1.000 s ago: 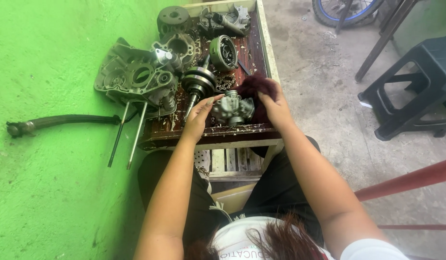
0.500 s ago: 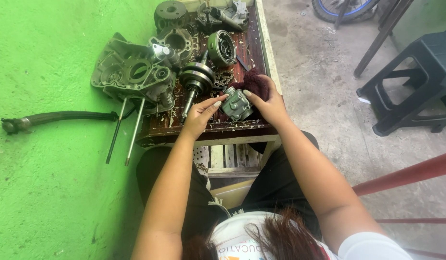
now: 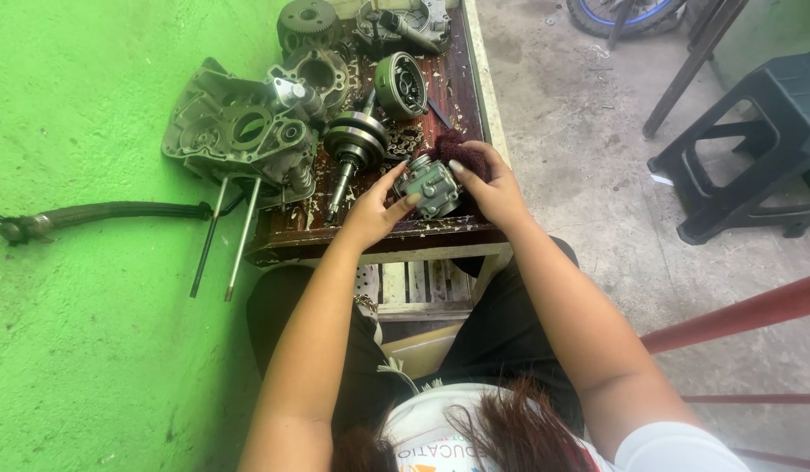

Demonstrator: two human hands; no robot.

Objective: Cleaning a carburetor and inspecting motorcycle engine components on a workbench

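The left hand (image 3: 370,210) curled its fingers around a small grey metal engine part (image 3: 429,185), thumb on top. The right hand (image 3: 492,192) gripped the part's other side, pressing a dark red rag (image 3: 462,150) against it above the wooden board (image 3: 422,234).

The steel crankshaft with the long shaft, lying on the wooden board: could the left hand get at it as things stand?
Probably yes: the crankshaft lies uncovered just beyond the left hand, though that hand grips the small grey carburetor.

Bright, even daylight all over, so only soft shadows under the wooden tray (image 3: 475,229) and black stool (image 3: 754,140), no real glare, pretty sharp with slight wide-angle stretch at the edges.
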